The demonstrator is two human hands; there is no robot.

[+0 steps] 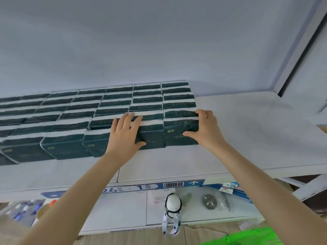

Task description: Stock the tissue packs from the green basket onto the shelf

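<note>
Far left, dark green tissue packs [58,149] stand in tight rows on the white shelf [247,138], column after column running back to the wall, every pack showing a white strip along its top. Moving in, the left hand [126,133] is flat on the second front pack [154,137], the front one of the column next to the last: fingers spread and straight across its top, thumb laid against its front face, pressing rather than gripping. Below it, on the shelf's front edge, runs a blue label strip [159,186] with a barcode and a white arrow, and under that, on the lower shelf [123,209], sits a white bottle [172,203] with a black-and-white lanyard hanging down. Back up top, the rightmost front pack [177,133] closes off the block, touching its neighbour, gold lettering on its face. The right hand [203,127] grips its right end, fingers hooked over the top at the back, thumb pinching in on the front face. Below, a grey oval object [209,201] lies on the lower shelf beside some clear plastic bags [223,200]. At the bottom edge, the green basket [247,236] just peeks in; I cannot tell what it holds. Right of the hands, the upper shelf runs on bare to its white upright.
</note>
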